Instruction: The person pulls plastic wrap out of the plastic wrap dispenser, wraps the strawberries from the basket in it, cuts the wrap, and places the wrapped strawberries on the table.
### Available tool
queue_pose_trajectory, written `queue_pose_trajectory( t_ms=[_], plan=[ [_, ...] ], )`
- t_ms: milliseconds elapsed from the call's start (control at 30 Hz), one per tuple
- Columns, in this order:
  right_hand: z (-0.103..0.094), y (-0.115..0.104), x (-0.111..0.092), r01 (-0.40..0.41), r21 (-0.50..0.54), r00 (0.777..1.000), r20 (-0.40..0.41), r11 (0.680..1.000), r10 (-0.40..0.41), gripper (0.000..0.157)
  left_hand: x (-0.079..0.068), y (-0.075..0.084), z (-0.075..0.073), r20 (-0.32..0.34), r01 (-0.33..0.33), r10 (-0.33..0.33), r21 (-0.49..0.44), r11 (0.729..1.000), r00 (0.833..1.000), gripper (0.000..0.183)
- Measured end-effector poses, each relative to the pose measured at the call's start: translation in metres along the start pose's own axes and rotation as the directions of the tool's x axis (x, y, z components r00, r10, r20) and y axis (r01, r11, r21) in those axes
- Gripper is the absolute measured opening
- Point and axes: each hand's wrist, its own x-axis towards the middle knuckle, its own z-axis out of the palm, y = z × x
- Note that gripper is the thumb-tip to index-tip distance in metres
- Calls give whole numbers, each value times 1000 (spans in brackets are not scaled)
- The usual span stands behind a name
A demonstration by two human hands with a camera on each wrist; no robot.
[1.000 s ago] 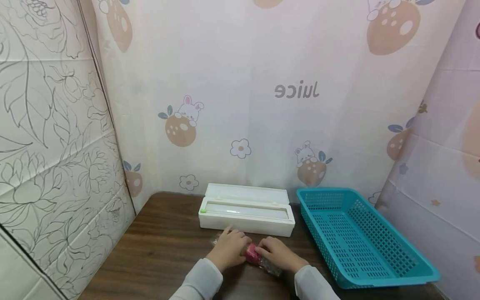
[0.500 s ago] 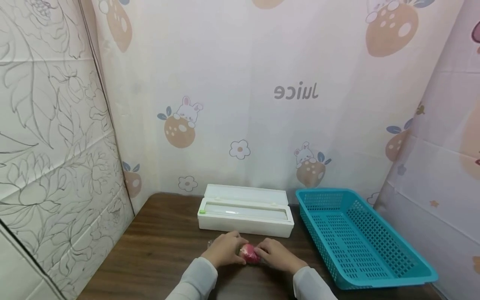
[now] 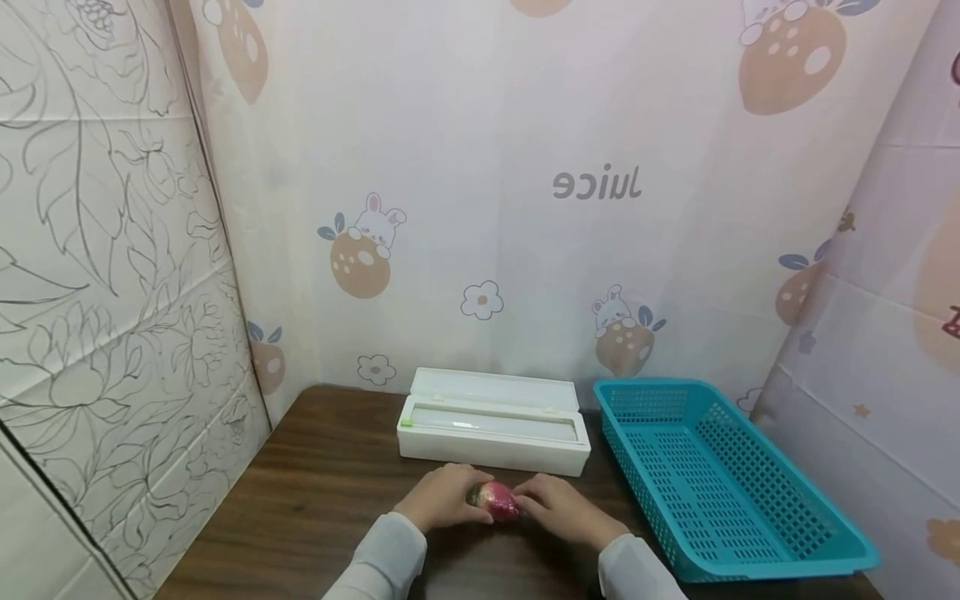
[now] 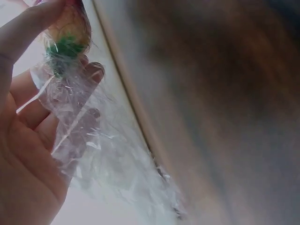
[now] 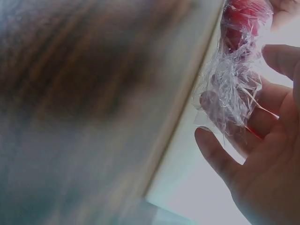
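Observation:
In the head view a red fruit (image 3: 498, 499) with a yellowish, green-leaved left end sits between the two hands, wrapped in clear cling film. The left hand (image 3: 444, 498) grips its left end, thumb on the near side, fingers behind. In the left wrist view a loose tail of cling film (image 4: 110, 154) trails past that palm from the green tip. At the red end, the right hand (image 3: 564, 507) holds the bunched cling film (image 5: 234, 93) between thumb and curled fingers in the right wrist view. The fruit's exact kind is unclear under the film.
Behind the hands stands a long white cling film dispenser box (image 3: 491, 446) with its lid (image 3: 495, 389) raised. A turquoise plastic basket (image 3: 678, 533) is on the right of the brown wooden table (image 3: 300, 492). A patterned curtain (image 3: 450, 167) hangs behind.
The fruit has turned between the hands, so more of its yellowish and green end shows. The left hand has shifted slightly left. The film tail at the right is now hidden in the head view.

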Motion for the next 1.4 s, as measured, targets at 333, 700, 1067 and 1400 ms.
queue_pose_trajectory(
  t_ms=[333,700,1067,1400],
  plan=[
    [-26,-28,-9,73,-126,991,-99,989,-85,38,-2,3,-29,-110,-64,43,-197,978,993,53],
    [-42,-52,-4,58,-412,957,-238,909,-168,57,-2,22,-58,-176,-94,59,-199,976,983,57],
    [-46,-52,-7,36,-449,948,-267,893,-172,26,-5,25,-64,-275,-105,25,-280,954,961,63],
    [-49,-47,-9,7,-333,948,-297,943,-112,11,-5,26,-65,-383,-174,63,-262,949,922,57]
  ],
)
